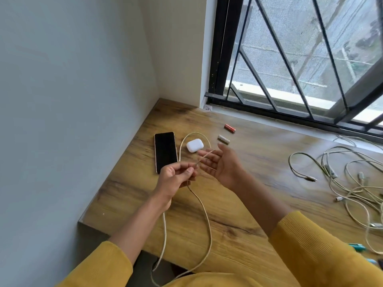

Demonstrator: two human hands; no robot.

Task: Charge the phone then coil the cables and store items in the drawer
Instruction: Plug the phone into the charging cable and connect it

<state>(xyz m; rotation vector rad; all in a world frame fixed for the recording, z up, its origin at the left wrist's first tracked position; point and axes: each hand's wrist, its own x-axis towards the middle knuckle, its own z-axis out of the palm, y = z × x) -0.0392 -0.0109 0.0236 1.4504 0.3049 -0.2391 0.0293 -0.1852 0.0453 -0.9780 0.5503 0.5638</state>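
On the wood-grain worktop [238, 235], near the corner by the grey wall, lies the black-screened phone with a gold edge [165, 151], face up. Cannot tell whether anything is plugged into it.

Left hand [176, 176]: fingers curled, pinching the cream braided cable [204, 216] just where it rises off the worktop. From that pinch one run goes up and across the right hand [222, 164], which is held palm-up with fingers straight and spread; the cable rests over them, not gripped. A loop of the same cable arcs behind the hands around the white rounded earbud case [194, 145]. The other run drops off the worktop's near edge toward the lap.

Nearby: a red cylindrical battery [229, 128] and a pale cylindrical battery [223, 139], well apart from the tangle of pale cables [342, 183] at right. No drawer in view.

Judgement: coiling of this cable appears to be starting; the tangle is untouched.

Risks:
- Open right hand gives no hold; the run could slide off and the coil fall loose.
- Pulling slack could drag the far loop into the earbud case and shove it toward the phone or batteries.
- The hanging run could snag on the worktop edge.
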